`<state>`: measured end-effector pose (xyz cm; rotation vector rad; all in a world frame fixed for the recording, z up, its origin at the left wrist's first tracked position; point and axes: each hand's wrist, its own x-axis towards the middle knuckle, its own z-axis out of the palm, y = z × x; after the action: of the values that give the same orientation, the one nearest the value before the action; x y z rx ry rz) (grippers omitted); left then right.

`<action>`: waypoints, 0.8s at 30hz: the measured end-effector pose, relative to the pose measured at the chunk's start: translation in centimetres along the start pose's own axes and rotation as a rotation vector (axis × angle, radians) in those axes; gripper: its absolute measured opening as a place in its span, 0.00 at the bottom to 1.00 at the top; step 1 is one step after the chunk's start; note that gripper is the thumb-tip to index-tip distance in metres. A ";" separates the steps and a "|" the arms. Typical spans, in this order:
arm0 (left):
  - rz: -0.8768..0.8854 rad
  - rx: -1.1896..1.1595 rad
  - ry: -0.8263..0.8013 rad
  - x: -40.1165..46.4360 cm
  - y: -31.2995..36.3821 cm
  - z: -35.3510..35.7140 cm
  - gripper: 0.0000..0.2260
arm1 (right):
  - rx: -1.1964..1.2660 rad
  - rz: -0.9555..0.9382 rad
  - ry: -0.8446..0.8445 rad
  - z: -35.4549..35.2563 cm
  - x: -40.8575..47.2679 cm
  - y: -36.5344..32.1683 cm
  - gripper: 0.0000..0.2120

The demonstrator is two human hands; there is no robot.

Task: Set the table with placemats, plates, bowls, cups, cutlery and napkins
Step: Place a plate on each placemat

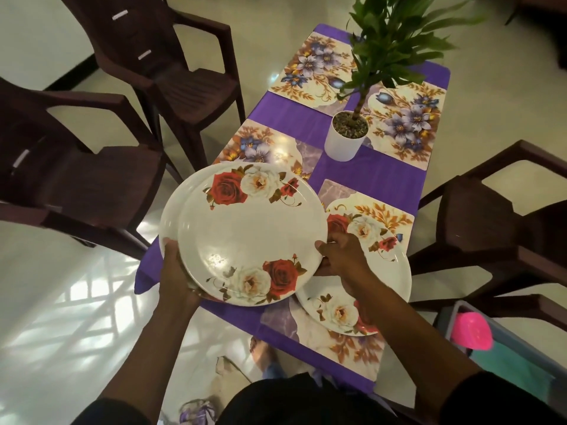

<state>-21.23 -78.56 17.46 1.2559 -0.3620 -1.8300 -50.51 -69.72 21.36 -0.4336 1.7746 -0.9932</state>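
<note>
Both hands grip a stack of glossy round rose-print plates (pixel 245 237) above the table's near left corner: left hand (pixel 176 271) curls underneath, right hand (pixel 340 256) pinches the rim. Another rose plate (pixel 380 271) lies on the floral placemat (pixel 352 345) at the near right edge.

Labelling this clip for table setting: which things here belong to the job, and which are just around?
Job: stack of plates held by left hand and right hand; plate already laid on near right placemat; three other placemats.
Around: potted plant, chairs, grey bin with pink item.

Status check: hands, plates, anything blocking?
Both hands, left hand and right hand, gripping plate stack. One plate already on mat. Potted plant mid-table.
</note>
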 end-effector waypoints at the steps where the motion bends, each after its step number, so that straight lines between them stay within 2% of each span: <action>1: 0.011 -0.003 0.012 -0.1 -0.3 0.1 0.24 | 0.014 -0.011 -0.016 -0.8 0.0 -0.2 0.10; 5: -0.035 -0.065 0.097 -0.7 -1.8 0.3 0.33 | 0.049 -0.066 -0.059 -5.6 0.1 0.1 0.07; 7: -0.044 -0.019 0.197 -1.2 -3.1 1.0 0.36 | 0.076 -0.069 -0.085 -8.4 0.7 0.9 0.07; 9: -0.030 -0.012 0.234 -2.4 -4.8 1.9 0.36 | 0.116 -0.059 -0.111 -11.6 1.4 1.8 0.08; 12: 0.047 -0.049 0.121 -4.2 -7.8 3.5 0.29 | 0.176 -0.034 -0.126 -16.5 3.1 3.0 0.10; 15: 0.072 -0.040 0.250 -5.4 -11.8 4.9 0.47 | 0.228 0.011 -0.150 -21.5 5.3 3.7 0.10; 16: 0.068 -0.043 0.254 -6.0 -12.8 5.4 0.50 | 0.239 0.025 -0.152 -22.8 5.9 3.7 0.10; 17: 0.096 -0.053 0.205 -6.6 -13.9 6.4 0.49 | 0.253 0.032 -0.149 -24.2 6.5 3.5 0.10; 18: 0.102 -0.069 0.158 -7.3 -14.8 7.5 0.43 | 0.265 0.032 -0.142 -25.6 6.9 3.2 0.10; 20: 0.122 -0.106 0.182 -7.9 -16.5 9.3 0.28 | 0.276 0.020 -0.119 -28.4 7.4 2.2 0.11; 21: 0.112 -0.112 0.205 -8.3 -17.1 9.9 0.28 | 0.279 0.014 -0.105 -29.5 7.7 1.8 0.11; 23: 0.095 -0.073 0.280 -9.0 -18.2 11.8 0.35 | 0.292 -0.005 -0.078 -32.1 7.9 0.7 0.12; 24: 0.092 -0.094 0.262 -9.1 -18.7 12.1 0.38 | 0.297 -0.018 -0.064 -33.3 7.9 0.2 0.12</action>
<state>-39.74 -63.21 16.31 1.3701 -0.1841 -1.5636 -83.56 -60.92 21.37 -0.2902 1.5375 -1.2202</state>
